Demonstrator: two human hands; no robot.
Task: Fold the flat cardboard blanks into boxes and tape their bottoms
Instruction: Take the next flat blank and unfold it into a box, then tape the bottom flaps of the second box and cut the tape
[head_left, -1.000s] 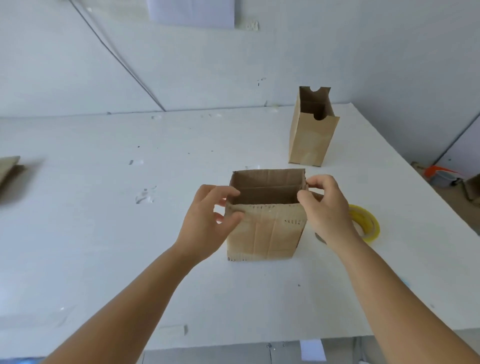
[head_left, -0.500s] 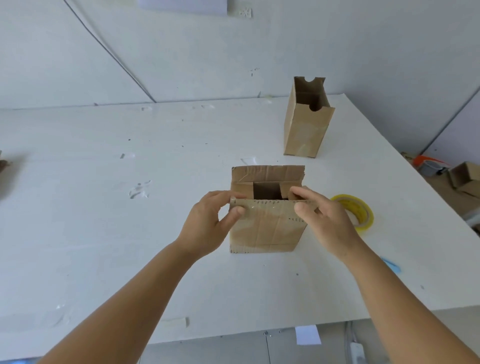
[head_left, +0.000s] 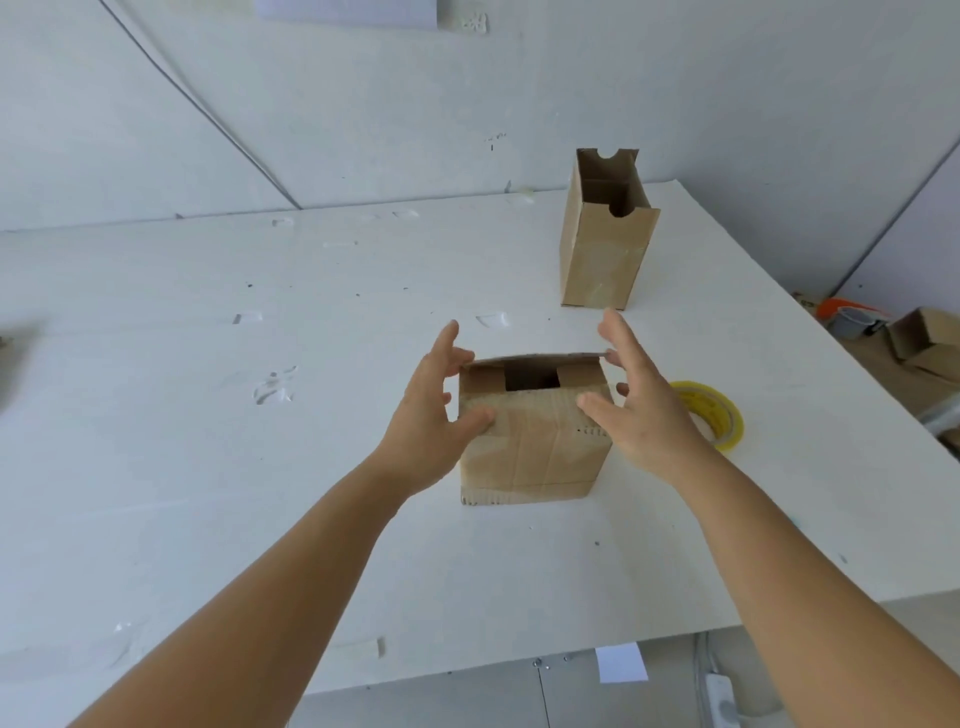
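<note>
My left hand (head_left: 431, 410) spread open, thumb on near face of short brown cardboard box (head_left: 530, 447) standing mid white tabletop (head_left: 208, 467). My right hand (head_left: 641, 410) open too, fingers at far flap. Neither gripped. Risk: inner flaps left gap, far flap could spring back up; box light, uneven push could slide or tip it. Yellow tape roll (head_left: 714, 415) just right. Tall brown box (head_left: 605, 234) farther back, well apart.

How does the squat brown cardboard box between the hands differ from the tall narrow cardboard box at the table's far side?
The squat brown cardboard box has top flaps partly folded inward; the tall narrow cardboard box stands fully open, with notched upright flaps. The squat box is wider and shorter, the tall box slimmer. Both are plain brown and upright.
</note>
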